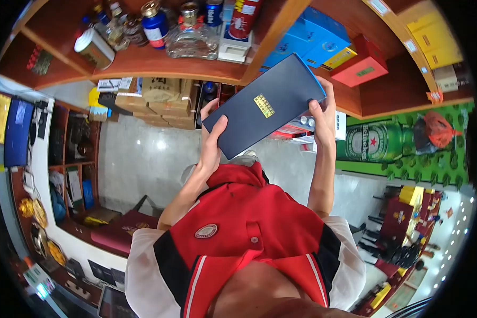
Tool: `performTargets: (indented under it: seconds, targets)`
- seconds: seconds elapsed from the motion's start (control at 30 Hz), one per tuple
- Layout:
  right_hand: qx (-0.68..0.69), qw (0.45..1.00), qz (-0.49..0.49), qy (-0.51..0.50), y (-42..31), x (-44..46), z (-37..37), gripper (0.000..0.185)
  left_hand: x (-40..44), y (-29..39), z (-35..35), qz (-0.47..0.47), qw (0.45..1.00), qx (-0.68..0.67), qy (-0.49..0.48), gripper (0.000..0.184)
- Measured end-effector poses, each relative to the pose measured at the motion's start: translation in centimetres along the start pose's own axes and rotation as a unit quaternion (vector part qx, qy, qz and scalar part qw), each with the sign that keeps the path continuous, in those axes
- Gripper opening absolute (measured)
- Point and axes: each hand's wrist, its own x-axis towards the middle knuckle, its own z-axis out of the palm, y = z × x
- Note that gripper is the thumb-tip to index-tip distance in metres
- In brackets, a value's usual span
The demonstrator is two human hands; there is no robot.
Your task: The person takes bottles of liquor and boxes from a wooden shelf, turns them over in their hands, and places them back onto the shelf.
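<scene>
Both of my hands grip a long dark navy box (238,114) with a small yellow printed label on its face. It is held tilted in front of the shelf, its upper right end higher. My left hand (212,138) is closed round the lower left end, thumb on the face. My right hand (323,114) holds the upper right end, where a bright blue side shows. Behind that end, blue boxes (323,34) and a red box (360,63) stand on the shelf. The undersides of the navy box and most fingers are hidden.
A wooden shelf (196,69) carries a clear glass bottle (191,42), a blue bottle (154,26) and a red spray can (244,18). Cardboard boxes (161,100) are stacked below. A green Heineken display (373,142) stands at right, a counter (50,175) at left.
</scene>
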Motion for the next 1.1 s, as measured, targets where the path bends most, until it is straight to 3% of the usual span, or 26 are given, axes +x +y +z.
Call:
performTargets:
  seconds: [0.13,0.4,0.63,0.7,0.73,0.83,0.9,0.97,1.03,1.07,1.1]
  targets:
    - [0.009,0.998,-0.028,-0.059,1.0,1.7,1.0,0.107,-1.4,0.3,-1.1,0.059,0.997,0.012,0.045,0.068]
    - [0.06,0.984,-0.046,-0.158,0.2,3.7,7.3,0.094,-4.9,1.4,-2.6,0.164,0.973,0.036,0.16,0.07]
    - [0.072,0.969,-0.089,-0.217,-1.1,5.2,11.5,0.1,-5.4,2.1,-3.7,0.199,0.953,-0.021,0.227,0.067]
    - [0.086,0.962,-0.099,-0.238,-3.3,4.7,12.1,0.103,-4.9,1.4,-5.2,0.101,0.958,-0.193,0.188,0.06]
    - [0.103,0.957,-0.105,-0.251,-4.4,4.3,12.1,0.107,-5.5,4.5,-4.1,0.043,0.956,-0.248,0.153,0.056]
    - [0.1,0.953,-0.148,-0.245,-6.5,2.9,12.9,0.112,-4.4,3.2,-5.8,0.003,0.933,-0.356,0.053,0.056]
    - [0.063,0.944,-0.243,-0.216,-6.0,2.4,14.1,0.113,-3.5,2.6,-6.2,0.001,0.926,-0.378,0.001,0.056]
    - [0.017,0.94,-0.238,-0.245,-6.7,1.3,15.2,0.123,-2.3,1.1,-6.4,0.007,0.893,-0.439,-0.094,0.056]
    - [0.086,0.938,-0.198,-0.27,-6.6,0.0,16.3,0.134,-1.3,0.4,-5.9,-0.028,0.87,-0.482,-0.097,0.053]
    - [0.091,0.938,-0.179,-0.282,-7.2,-0.9,16.8,0.143,-1.0,0.3,-5.5,0.097,0.961,-0.245,-0.078,0.052]
    - [0.035,0.933,-0.222,-0.279,-6.3,-1.2,16.8,0.147,-0.6,0.1,-5.1,0.214,0.976,0.012,-0.05,0.053]
